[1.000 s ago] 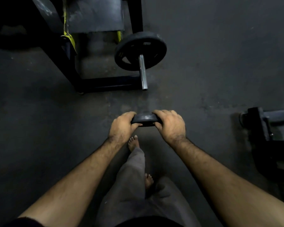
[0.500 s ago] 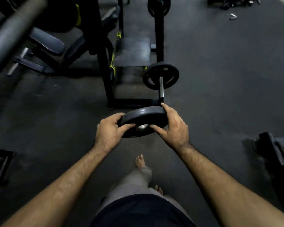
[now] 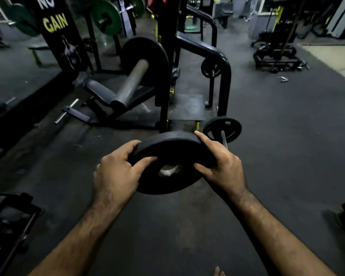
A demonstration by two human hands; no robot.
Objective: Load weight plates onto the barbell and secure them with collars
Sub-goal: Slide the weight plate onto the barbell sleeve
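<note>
Both hands, the left hand [image 3: 116, 176] and right hand [image 3: 223, 168], grip the weight plate [image 3: 167, 152] at opposite rim edges. Align its centre hole [image 3: 170, 169] with the barbell sleeve [image 3: 132, 82], held square, before sliding it on.

At your eleven o'clock stands a black pillar [image 3: 58, 30] lettered "GAIN" in yellow, with a green plate [image 3: 106, 17] on a rack just right of it. Toward one o'clock lies a black sled frame [image 3: 275, 56] — beside it, a small metal clip [image 3: 282, 78] on the dark rubber floor [image 3: 287, 136].

Black weight plate [image 3: 167, 156], green plate [image 3: 106, 16]
</note>
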